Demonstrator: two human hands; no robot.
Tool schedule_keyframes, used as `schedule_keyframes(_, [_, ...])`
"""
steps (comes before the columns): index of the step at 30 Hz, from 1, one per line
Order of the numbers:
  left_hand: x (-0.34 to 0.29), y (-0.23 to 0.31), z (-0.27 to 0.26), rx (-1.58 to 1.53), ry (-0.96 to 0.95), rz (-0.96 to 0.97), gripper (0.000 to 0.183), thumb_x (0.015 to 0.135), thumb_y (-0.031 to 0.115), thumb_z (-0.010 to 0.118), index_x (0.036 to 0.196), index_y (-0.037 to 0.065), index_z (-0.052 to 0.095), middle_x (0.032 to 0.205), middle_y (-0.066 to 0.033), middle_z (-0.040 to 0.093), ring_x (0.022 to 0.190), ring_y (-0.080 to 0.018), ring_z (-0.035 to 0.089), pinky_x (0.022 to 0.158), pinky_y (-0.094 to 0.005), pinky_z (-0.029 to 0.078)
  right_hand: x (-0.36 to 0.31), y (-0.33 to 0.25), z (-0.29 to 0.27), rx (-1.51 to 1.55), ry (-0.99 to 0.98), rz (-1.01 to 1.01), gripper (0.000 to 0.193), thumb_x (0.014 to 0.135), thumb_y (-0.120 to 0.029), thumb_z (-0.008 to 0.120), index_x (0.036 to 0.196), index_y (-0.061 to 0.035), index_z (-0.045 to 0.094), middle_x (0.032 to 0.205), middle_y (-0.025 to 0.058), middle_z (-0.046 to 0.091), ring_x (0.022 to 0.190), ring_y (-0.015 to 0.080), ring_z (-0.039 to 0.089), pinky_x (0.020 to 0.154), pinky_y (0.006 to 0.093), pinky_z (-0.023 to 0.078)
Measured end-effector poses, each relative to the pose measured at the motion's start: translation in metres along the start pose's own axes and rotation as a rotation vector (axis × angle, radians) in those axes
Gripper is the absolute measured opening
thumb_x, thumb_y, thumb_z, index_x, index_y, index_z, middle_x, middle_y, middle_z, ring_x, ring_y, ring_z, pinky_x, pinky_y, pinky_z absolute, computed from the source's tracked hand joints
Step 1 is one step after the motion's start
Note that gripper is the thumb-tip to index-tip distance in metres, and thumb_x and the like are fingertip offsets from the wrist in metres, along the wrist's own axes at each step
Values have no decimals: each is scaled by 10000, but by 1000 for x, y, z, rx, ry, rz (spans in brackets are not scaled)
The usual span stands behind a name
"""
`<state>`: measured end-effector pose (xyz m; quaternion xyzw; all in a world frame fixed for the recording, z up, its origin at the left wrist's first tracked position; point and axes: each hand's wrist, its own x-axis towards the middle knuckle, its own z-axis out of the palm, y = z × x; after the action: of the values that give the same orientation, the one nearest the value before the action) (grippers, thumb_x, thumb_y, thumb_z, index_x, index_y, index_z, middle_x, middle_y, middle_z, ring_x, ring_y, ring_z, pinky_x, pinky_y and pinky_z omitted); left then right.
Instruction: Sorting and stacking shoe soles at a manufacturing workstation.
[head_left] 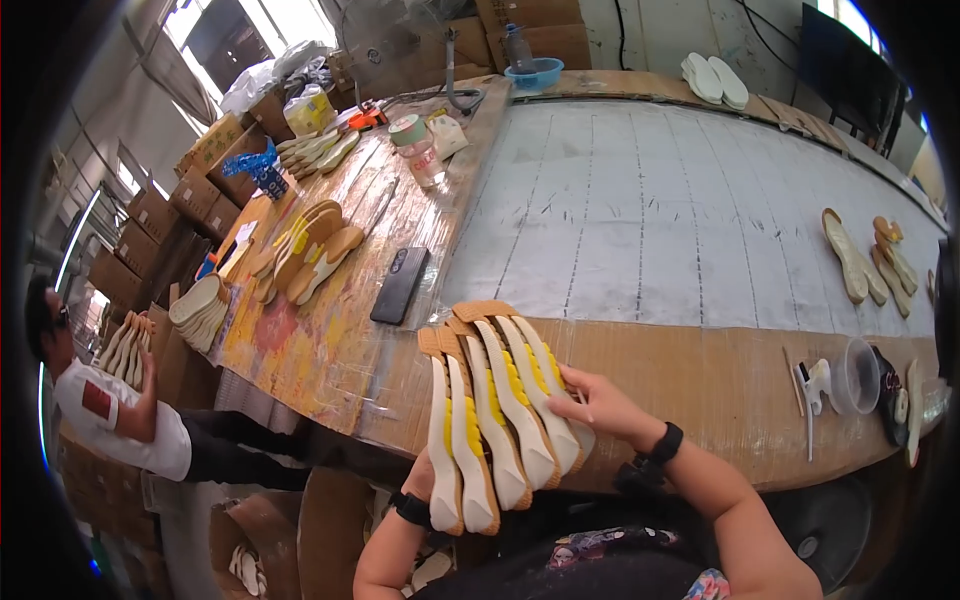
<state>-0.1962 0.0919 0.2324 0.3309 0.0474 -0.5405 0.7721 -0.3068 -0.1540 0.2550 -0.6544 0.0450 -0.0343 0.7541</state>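
Several shoe soles (510, 465), white along the sides with tan bottoms and yellow patches, stand on edge in a fanned row between my hands, above the table's near edge. My right hand (603, 405) is closed on the right side of the row, thumb and fingers against the outermost sole. My left hand (421, 476) supports the row from the lower left. Its fingers are hidden behind the soles, which rest in its grip. A dark band is on each wrist. Just beyond the soles lies a dark phone (401, 285) on the table.
More soles (315, 250) lie on the paint-stained table at left, near a clear jar (420, 155). A marked grey sheet (640, 220) covers the right table. Soles (850, 255), a clear cup (854, 376) and a brush-like tool (812, 390) sit right. A co-worker (135, 415) holds soles at left.
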Motion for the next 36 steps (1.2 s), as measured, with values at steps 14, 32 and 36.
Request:
schedule_keyframes(14, [6, -10, 65, 404, -199, -22, 467, 887, 300, 478, 1263, 53, 354, 1162, -78, 507, 1044, -194, 512, 899, -342, 407, -51, -51, -51, -117, 52, -173, 575, 826, -170, 582, 1305, 17, 325, 1230, 106, 469, 1122, 136, 423, 953, 266, 321])
schedule_keyframes(32, [48, -40, 160, 2162, -834, 561, 629, 575, -9, 575, 1165, 198, 507, 1342, -108, 331, 906, -261, 535, 761, -335, 438, -99, -39, -140, 268, -285, 114, 832, 717, -365, 668, 1314, 54, 269, 1349, 149, 319, 1257, 210, 289, 1036, 329, 212])
schedule_keyframes(36, [49, -38, 166, 2280, -834, 528, 618, 546, 33, 619, 1135, 195, 520, 1392, -102, 263, 948, -252, 502, 804, -327, 400, -125, -25, -161, 198, -235, 211, 785, 722, -282, 669, 1315, 47, 274, 1337, 140, 339, 1230, 199, 324, 1032, 321, 217])
